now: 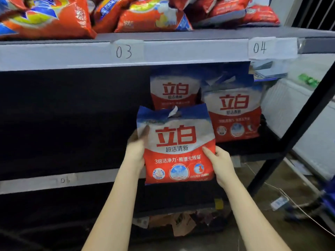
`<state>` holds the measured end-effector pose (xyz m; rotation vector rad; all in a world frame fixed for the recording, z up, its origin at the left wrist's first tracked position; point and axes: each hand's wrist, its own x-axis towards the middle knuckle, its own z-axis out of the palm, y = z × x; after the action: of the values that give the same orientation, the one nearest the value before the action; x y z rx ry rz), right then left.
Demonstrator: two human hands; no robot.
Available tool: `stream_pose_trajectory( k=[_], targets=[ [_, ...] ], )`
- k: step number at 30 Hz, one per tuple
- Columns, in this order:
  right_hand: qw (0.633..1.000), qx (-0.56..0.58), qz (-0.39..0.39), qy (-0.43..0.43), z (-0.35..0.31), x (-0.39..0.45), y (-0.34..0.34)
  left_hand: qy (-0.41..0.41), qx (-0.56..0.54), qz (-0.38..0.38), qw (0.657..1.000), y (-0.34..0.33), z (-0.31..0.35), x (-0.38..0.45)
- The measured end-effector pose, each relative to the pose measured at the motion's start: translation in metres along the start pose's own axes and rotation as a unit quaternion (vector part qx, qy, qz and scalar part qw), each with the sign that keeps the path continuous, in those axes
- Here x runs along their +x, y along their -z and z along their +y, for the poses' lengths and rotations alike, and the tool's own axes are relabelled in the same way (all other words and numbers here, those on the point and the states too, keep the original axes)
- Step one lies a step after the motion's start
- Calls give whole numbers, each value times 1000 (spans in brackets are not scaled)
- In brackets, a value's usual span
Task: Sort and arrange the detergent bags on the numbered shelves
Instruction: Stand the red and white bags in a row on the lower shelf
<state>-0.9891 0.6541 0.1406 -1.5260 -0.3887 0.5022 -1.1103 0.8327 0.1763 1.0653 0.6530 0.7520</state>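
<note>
Head view, looking at dark shelving. Far left of the hands and above them: orange bags (49, 17) piled on the top shelf (54, 55), its front edge tagged "03" (124, 51). Lower left of the left hand: a faint "06" tag (64, 180) on the next shelf edge (36, 183). Left hand (136, 147) closed around the left side of a red, white and blue detergent bag (176, 145), thumb across the front near the upper corner. Bag upright, held in front of the shelf opening, between both hands. Right hand (220, 163) gripping the lower right edge, thumb on the front. Just behind and above the hands: two matching bags (233, 113) standing upright on the shelf, side by side, the left one partly hidden by the held bag. Above the right hand: a "04" tag (259, 48). Right of the right hand: a black slanted post (297, 127).
</note>
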Motion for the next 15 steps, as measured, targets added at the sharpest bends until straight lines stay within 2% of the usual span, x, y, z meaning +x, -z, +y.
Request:
stream_pose_trajectory(
  k=[2, 4, 6, 10, 15],
  targets=[
    [1000, 15, 7, -1, -5, 29, -3, -11, 54, 0, 998, -7, 3, 25],
    [999, 29, 18, -5, -8, 59, -6, -41, 94, -35, 994, -14, 6, 48],
    [1000, 23, 9, -7, -11, 83, -10, -60, 79, -53, 994, -21, 9, 71],
    [998, 56, -13, 19, -16, 117, -20, -85, 70, -37, 993, -33, 17, 119],
    [997, 53, 49, 1, -19, 164, -45, -97, 73, -23, 992, -43, 23, 165]
  ],
)
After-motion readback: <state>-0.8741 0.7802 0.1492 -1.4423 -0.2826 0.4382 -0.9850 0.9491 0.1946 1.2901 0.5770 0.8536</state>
